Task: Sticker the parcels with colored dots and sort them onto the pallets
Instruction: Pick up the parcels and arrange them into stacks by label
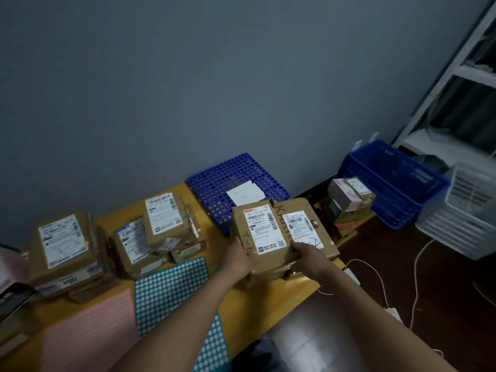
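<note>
Left hand (pixel 239 257) and right hand (pixel 308 255) grip boxy brown-paper parcels (pixel 264 210).

Dim, bluish light; soft blur throughout, edges bowed by wide-angle.

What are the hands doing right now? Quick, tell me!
Left hand: grips the left parcel at its near edge.
Right hand: grips the right parcel at its near edge.

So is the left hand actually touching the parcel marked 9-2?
Touching. In the head view the left hand grips the near-left corner of the parcel marked 9-2, with no gap.
</note>
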